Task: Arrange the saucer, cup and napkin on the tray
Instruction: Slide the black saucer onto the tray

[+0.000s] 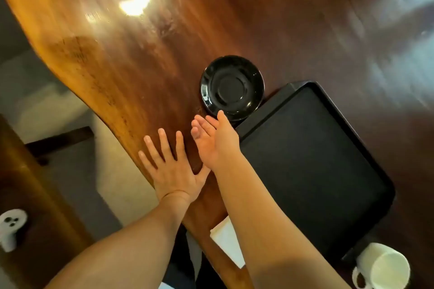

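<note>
A black saucer (232,87) lies on the wooden table just beyond the far left corner of the black tray (312,162), which holds nothing. My right hand (215,138) reaches toward the saucer, fingers apart and empty, its fingertips at the saucer's near rim. My left hand (170,166) lies flat on the table near its edge, fingers spread. A white cup (382,266) stands by the tray's near right corner. A white napkin (226,241) lies at the table edge, partly hidden under my right forearm.
The wooden table (234,19) has a wavy left edge with floor below it. A white controller (10,227) rests on a brown surface at the lower left.
</note>
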Tool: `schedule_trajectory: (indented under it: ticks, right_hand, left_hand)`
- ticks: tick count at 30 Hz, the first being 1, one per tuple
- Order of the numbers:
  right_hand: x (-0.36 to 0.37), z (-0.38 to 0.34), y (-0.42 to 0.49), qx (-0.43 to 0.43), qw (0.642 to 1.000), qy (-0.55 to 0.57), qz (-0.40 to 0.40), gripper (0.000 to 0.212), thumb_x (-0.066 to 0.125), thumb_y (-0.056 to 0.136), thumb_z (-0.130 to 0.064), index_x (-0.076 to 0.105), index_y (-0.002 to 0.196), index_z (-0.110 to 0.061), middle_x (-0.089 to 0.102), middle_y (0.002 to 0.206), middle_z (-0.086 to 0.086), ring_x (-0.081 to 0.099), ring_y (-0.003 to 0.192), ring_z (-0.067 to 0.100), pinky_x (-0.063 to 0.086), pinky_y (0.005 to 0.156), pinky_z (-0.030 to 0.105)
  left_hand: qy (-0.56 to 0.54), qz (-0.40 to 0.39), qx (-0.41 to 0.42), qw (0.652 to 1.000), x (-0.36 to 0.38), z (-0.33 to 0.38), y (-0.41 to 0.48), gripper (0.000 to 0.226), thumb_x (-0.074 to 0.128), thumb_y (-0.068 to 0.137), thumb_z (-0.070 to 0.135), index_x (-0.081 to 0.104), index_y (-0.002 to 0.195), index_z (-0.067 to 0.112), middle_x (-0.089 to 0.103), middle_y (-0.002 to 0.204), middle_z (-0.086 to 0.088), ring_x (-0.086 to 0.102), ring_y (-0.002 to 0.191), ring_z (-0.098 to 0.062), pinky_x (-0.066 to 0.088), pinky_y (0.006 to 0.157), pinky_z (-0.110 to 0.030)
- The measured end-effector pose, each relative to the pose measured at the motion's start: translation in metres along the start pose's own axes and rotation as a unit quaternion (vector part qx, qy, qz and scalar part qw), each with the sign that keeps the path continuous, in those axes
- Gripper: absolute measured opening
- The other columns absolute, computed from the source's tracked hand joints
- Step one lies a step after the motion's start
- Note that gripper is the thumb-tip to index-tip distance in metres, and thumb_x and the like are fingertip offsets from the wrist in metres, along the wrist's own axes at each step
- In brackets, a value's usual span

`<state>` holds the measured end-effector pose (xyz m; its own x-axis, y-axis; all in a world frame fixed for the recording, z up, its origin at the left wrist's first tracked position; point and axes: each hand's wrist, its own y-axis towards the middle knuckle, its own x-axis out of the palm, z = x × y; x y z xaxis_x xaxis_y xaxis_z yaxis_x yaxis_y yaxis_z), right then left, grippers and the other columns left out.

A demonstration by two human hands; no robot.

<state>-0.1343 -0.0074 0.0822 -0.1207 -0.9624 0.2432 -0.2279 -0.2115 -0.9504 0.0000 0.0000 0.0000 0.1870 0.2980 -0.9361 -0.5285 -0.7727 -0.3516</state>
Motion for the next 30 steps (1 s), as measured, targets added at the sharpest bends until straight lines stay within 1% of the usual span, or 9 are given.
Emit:
schedule_trajectory:
  ticks: [5, 8, 12, 14, 16, 18, 23, 26, 30]
  right_hand:
    - [0.007, -0.009, 0.020, 0.007, 0.998, 0.056, 0.016, 0.033, 0.048, 0.106, -0.030, 0.054, 0.114, 0.002, 0.068, 0.096, 0.017, 0.067, 0.089, 0.027, 0.053, 0.067, 0.031]
    - [0.013, -0.009, 0.020, 0.012, 0.999, 0.038, 0.020, 0.041, 0.045, 0.106, -0.031, 0.060, 0.110, 0.007, 0.068, 0.095, 0.014, 0.065, 0.088, 0.024, 0.053, 0.070, 0.030]
    - [0.013, -0.011, 0.017, 0.026, 0.999, 0.044, -0.001, 0.034, 0.049, 0.105, -0.030, 0.059, 0.092, -0.001, 0.068, 0.098, 0.012, 0.064, 0.089, 0.021, 0.053, 0.073, 0.030]
    - [0.010, -0.011, 0.018, 0.027, 0.998, 0.052, -0.007, 0.022, 0.053, 0.104, -0.025, 0.058, 0.095, -0.006, 0.069, 0.102, 0.012, 0.064, 0.090, 0.020, 0.053, 0.072, 0.029]
    - [0.007, -0.011, 0.018, 0.024, 0.999, 0.040, -0.011, 0.013, 0.057, 0.102, -0.019, 0.060, 0.107, -0.008, 0.070, 0.106, 0.013, 0.066, 0.093, 0.022, 0.054, 0.072, 0.029]
    - [0.006, -0.011, 0.016, 0.028, 0.999, 0.027, -0.017, 0.022, 0.057, 0.101, -0.015, 0.059, 0.121, -0.005, 0.071, 0.105, 0.014, 0.067, 0.093, 0.022, 0.054, 0.073, 0.029]
    - [0.008, -0.011, 0.002, 0.042, 0.998, -0.005, -0.053, 0.013, 0.060, 0.099, -0.014, 0.066, 0.100, -0.003, 0.074, 0.100, 0.015, 0.069, 0.084, 0.019, 0.054, 0.073, 0.028]
    - [0.004, -0.009, -0.007, 0.042, 0.996, -0.026, -0.072, 0.012, 0.061, 0.098, -0.015, 0.067, 0.099, -0.005, 0.076, 0.091, 0.013, 0.070, 0.078, 0.017, 0.054, 0.072, 0.027]
    - [-0.012, -0.010, -0.019, 0.021, 0.996, -0.035, -0.081, 0.013, 0.063, 0.097, -0.015, 0.068, 0.103, -0.005, 0.076, 0.090, 0.012, 0.070, 0.075, 0.016, 0.056, 0.071, 0.027]
  left_hand:
    - [0.003, 0.022, 0.002, 1.000, 0.005, 0.000, -0.003, 0.103, 0.042, 0.079, 0.082, 0.024, 0.158, 0.018, 0.017, 0.168, -0.022, 0.008, 0.155, -0.050, 0.007, 0.121, -0.069]
    - [0.003, 0.039, 0.009, 0.999, 0.009, -0.002, -0.001, 0.103, 0.047, 0.078, 0.079, 0.026, 0.157, 0.017, 0.018, 0.168, -0.023, 0.009, 0.154, -0.050, 0.008, 0.121, -0.069]
    - [0.001, 0.042, 0.007, 0.999, 0.009, -0.002, -0.003, 0.104, 0.050, 0.077, 0.078, 0.026, 0.157, 0.016, 0.018, 0.167, -0.023, 0.009, 0.154, -0.051, 0.007, 0.121, -0.069]
    - [0.006, 0.037, 0.003, 0.999, 0.009, -0.002, -0.002, 0.104, 0.050, 0.077, 0.078, 0.026, 0.157, 0.016, 0.017, 0.168, -0.023, 0.008, 0.154, -0.050, 0.006, 0.121, -0.069]
    - [0.010, 0.037, 0.002, 0.999, 0.010, -0.002, -0.002, 0.104, 0.050, 0.078, 0.078, 0.024, 0.158, 0.017, 0.016, 0.168, -0.023, 0.006, 0.155, -0.050, 0.006, 0.121, -0.069]
    - [0.011, 0.033, 0.001, 0.999, 0.010, -0.002, -0.002, 0.104, 0.050, 0.079, 0.079, 0.023, 0.158, 0.017, 0.015, 0.169, -0.022, 0.005, 0.155, -0.050, 0.005, 0.122, -0.068]
    - [-0.001, 0.042, 0.004, 0.999, 0.010, -0.002, -0.002, 0.104, 0.046, 0.077, 0.079, 0.025, 0.158, 0.018, 0.016, 0.169, -0.022, 0.007, 0.155, -0.049, 0.005, 0.122, -0.068]
    - [-0.011, 0.043, 0.008, 0.999, 0.009, -0.002, -0.002, 0.103, 0.043, 0.078, 0.078, 0.024, 0.159, 0.018, 0.014, 0.169, -0.021, 0.007, 0.155, -0.049, 0.004, 0.122, -0.067]
    - [-0.020, 0.048, 0.012, 0.999, 0.008, -0.003, -0.003, 0.100, 0.045, 0.079, 0.075, 0.027, 0.158, 0.017, 0.016, 0.168, -0.022, 0.008, 0.154, -0.049, 0.004, 0.122, -0.067]
